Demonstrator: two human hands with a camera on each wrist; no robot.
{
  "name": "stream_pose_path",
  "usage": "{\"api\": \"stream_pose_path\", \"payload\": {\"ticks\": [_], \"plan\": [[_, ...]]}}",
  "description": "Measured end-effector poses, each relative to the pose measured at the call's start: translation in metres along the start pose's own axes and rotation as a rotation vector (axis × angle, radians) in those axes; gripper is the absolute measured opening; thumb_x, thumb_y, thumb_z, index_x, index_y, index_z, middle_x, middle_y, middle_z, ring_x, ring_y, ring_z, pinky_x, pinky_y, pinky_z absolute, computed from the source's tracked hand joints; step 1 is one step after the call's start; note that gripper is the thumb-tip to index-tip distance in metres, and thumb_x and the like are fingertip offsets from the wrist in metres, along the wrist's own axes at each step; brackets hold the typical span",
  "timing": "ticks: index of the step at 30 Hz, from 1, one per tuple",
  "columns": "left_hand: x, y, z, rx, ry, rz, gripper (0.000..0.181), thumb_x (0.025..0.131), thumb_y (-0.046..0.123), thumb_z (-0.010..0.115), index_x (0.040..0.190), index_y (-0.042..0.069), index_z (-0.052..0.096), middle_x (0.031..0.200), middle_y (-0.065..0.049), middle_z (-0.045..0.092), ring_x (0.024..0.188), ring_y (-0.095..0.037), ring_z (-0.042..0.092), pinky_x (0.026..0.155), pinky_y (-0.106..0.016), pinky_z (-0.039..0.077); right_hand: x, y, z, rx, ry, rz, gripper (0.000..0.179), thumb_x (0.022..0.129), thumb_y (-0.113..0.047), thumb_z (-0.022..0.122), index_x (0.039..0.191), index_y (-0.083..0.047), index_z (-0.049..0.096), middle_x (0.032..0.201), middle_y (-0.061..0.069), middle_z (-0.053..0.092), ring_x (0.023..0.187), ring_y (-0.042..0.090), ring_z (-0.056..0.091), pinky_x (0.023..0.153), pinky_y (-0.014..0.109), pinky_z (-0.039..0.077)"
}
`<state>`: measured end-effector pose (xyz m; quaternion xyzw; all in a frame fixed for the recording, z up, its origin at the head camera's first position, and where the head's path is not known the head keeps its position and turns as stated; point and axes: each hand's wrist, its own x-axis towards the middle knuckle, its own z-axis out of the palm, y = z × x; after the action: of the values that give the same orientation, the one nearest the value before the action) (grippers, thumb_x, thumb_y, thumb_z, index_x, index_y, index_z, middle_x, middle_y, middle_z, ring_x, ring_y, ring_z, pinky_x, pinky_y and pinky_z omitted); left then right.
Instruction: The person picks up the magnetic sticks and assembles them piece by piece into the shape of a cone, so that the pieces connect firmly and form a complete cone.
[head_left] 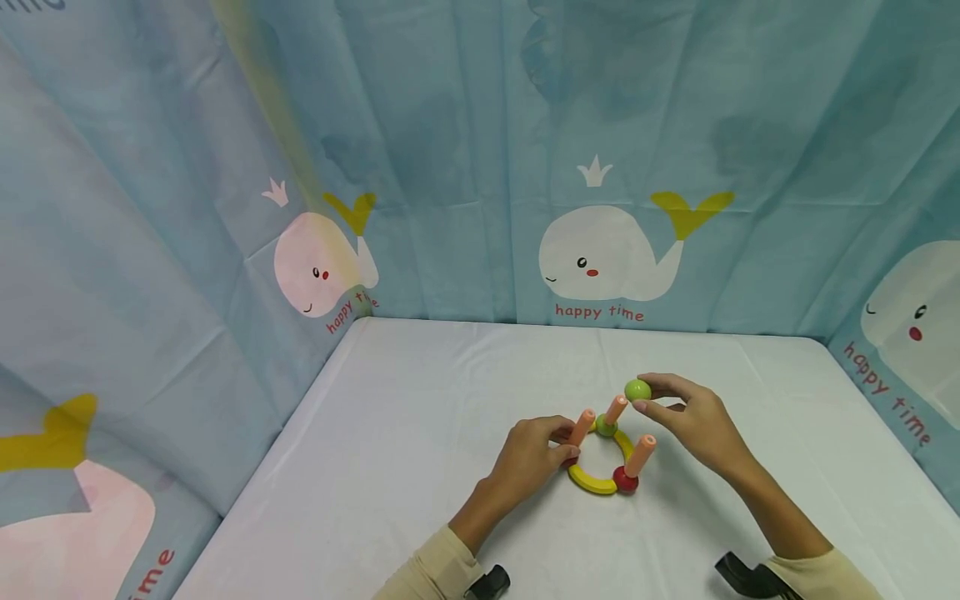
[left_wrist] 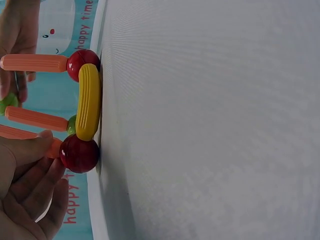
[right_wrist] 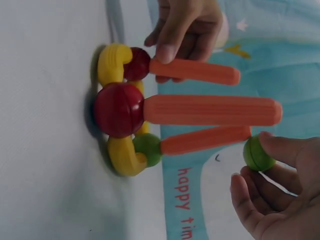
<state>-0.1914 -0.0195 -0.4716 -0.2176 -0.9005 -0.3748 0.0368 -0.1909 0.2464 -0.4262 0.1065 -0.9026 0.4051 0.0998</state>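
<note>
A ring of yellow curved pieces and balls lies on the white table, with three orange sticks standing up from the balls. My left hand pinches the left orange stick low down, just above its red ball. Between thumb and fingers, my right hand holds a loose green ball close to the top of the back stick; whether they touch I cannot tell. That stick rises from another green ball. The front-right stick stands in a red ball.
A white cloth covers the table. Blue curtains printed with whales hang behind and at both sides. Black straps or devices sit by the wrists near the bottom of the head view.
</note>
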Motion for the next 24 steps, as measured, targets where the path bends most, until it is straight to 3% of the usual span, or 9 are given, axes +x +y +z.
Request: {"api": "stream_pose_path", "payload": {"ticks": [3,7,16,24], "plan": [[0.000,0.000,0.000,-0.010,0.000,-0.008,0.027,0.092,0.020,0.085,0.118,0.015,0.079,0.104,0.008,0.080,0.099,-0.005,0.072,0.094,-0.029,0.058,-0.001,-0.006,0.000,0.045,0.007,-0.035,0.044,0.099,-0.034,0.077,0.138,-0.016,0.068,0.125,0.002,0.073,0.112,0.010,0.065,0.087,0.012,0.052],[0.000,0.000,0.000,-0.025,-0.004,-0.021,0.027,0.093,0.021,0.084,0.119,0.016,0.079,0.104,0.009,0.079,0.099,-0.005,0.072,0.094,-0.029,0.058,-0.001,-0.014,-0.001,0.083,0.005,-0.068,0.044,0.098,-0.032,0.079,0.138,-0.018,0.069,0.123,0.001,0.074,0.110,0.002,0.063,0.086,0.014,0.054],[0.000,-0.001,0.001,-0.033,-0.007,-0.033,0.026,0.094,0.022,0.083,0.119,0.016,0.079,0.105,0.010,0.079,0.098,-0.005,0.072,0.094,-0.028,0.058,0.003,-0.015,0.003,0.103,-0.068,-0.032,0.048,0.097,-0.037,0.079,0.140,-0.017,0.068,0.129,0.004,0.073,0.107,0.023,0.072,0.086,0.022,0.058],[-0.001,0.000,0.000,-0.055,-0.002,-0.021,0.029,0.096,0.027,0.081,0.123,0.017,0.078,0.105,0.009,0.079,0.098,-0.003,0.072,0.091,-0.024,0.058,0.005,-0.013,0.004,0.108,-0.085,-0.035,0.047,0.097,-0.037,0.079,0.140,-0.020,0.068,0.130,0.002,0.073,0.113,0.015,0.069,0.089,0.022,0.057]]}}
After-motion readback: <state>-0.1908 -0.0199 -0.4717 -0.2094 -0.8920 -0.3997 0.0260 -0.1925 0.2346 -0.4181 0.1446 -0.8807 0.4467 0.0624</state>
